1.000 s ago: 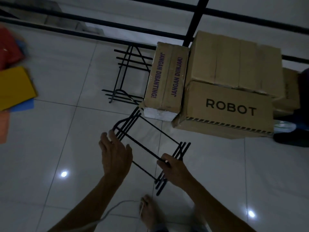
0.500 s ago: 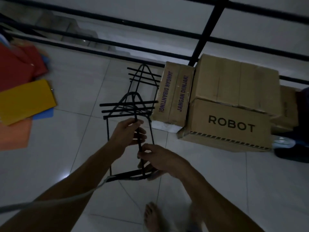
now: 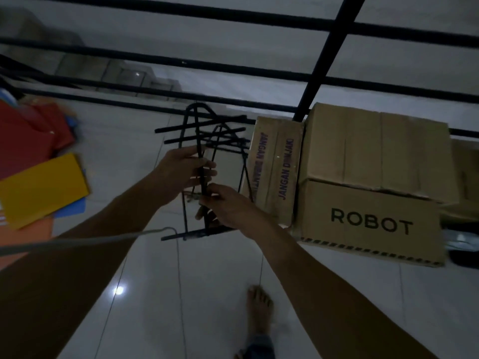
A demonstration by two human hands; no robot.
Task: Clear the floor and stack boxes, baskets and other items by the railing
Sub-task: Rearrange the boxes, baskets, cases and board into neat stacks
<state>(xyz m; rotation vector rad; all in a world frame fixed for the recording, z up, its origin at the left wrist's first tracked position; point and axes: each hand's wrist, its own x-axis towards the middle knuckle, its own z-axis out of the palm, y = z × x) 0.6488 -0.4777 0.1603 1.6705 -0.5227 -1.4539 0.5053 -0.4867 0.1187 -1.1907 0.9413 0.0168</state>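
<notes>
Sheets of coloured card (image 3: 39,187), red, yellow, blue and orange, are spread over the tiled floor (image 3: 145,307) at the far left. A pale cable (image 3: 85,239) is draped across the left forearm. Nearer the middle, a black wire rack (image 3: 193,141) is held up off the floor by both hands, its arched end pointing away toward the railing (image 3: 318,73). One upright rod of the rack is gripped by the left hand (image 3: 178,172), fingers curled round it. The same rod is pinched lower down, just beside the left hand, by the right hand (image 3: 228,206), fingers bent round it. A second black wire rack (image 3: 228,141) is seen just beyond the held one, against the railing; whether the two touch cannot be told. A bare foot (image 3: 259,307) is planted on the tiles near the bottom. To the right, a narrow carton (image 3: 274,167) printed "JANGAN DIBANTING" is stood on end beside a box marked "ROBOT" (image 3: 370,224), on which a plain cardboard box (image 3: 375,149) is stacked, all by the railing post.
</notes>
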